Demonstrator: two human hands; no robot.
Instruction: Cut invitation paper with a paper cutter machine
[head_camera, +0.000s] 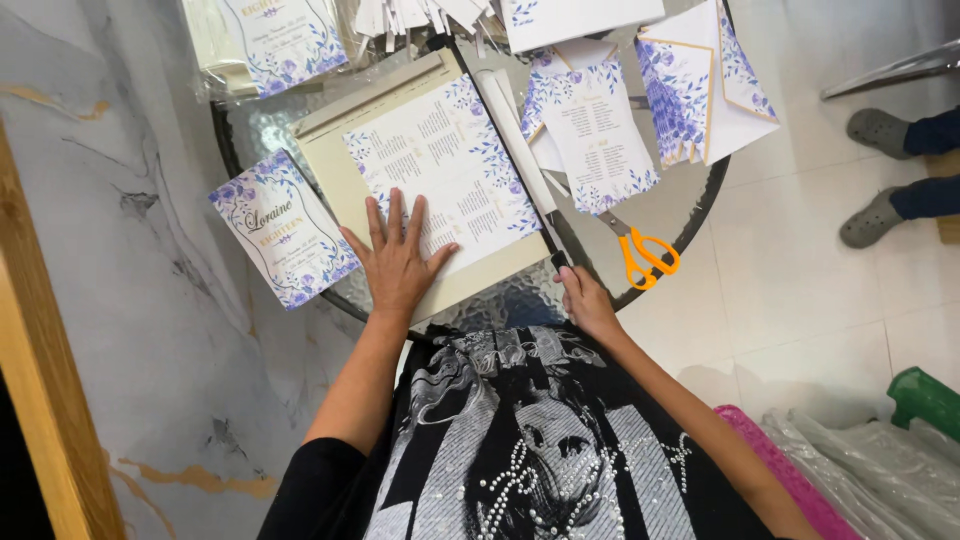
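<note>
**Sheet pinned on the paper cutter, handle gripped**

Nearest the person, the right hand (583, 300) is clenched around the dark handle end of the cutter arm (520, 160), which lies down along the right edge of the beige paper cutter (330, 150). Just left of it, the left hand (396, 258) lies flat with fingers spread, grasping nothing, pressing the near part of a printed floral sheet (450, 165) onto the cutter bed. The sheet sits square on the bed, its right edge beside the blade line. By my reading this is the trimming step; a clean cut calls for the sheet held steady and fingers kept clear of the blade.

To the right, orange-handled scissors (640, 255) rest at the edge of the round glass table (690, 195). A floral card (283, 228) overhangs the left edge. Farther off lie more printed cards (600, 135) and opened envelopes (705, 85); a clear plastic packet (270, 40) at the far left holds a stack of cards.
</note>
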